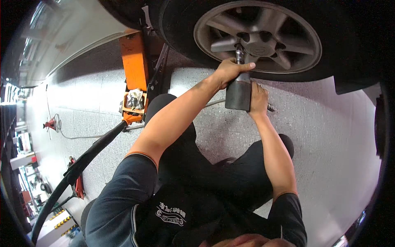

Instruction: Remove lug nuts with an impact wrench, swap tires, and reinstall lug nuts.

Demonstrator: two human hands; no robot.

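A dark impact wrench is held between my two hands, with its shiny socket up at a lug hole of the silver alloy wheel. Over the front of the tool's body, just below the socket, my left hand is closed, its thumb stretched to the right. My right hand wraps round the handle on the tool's right side; part of its fingers is hidden behind the body. Whether the socket sits fully on a nut cannot be made out. The wheel carries a black tyre.
An orange floor jack stands left of the wheel, its long black handle reaching toward the lower left. Beside it lies a grey hose. Red stands are farther left on the speckled floor. A pale car body panel overhangs the upper left.
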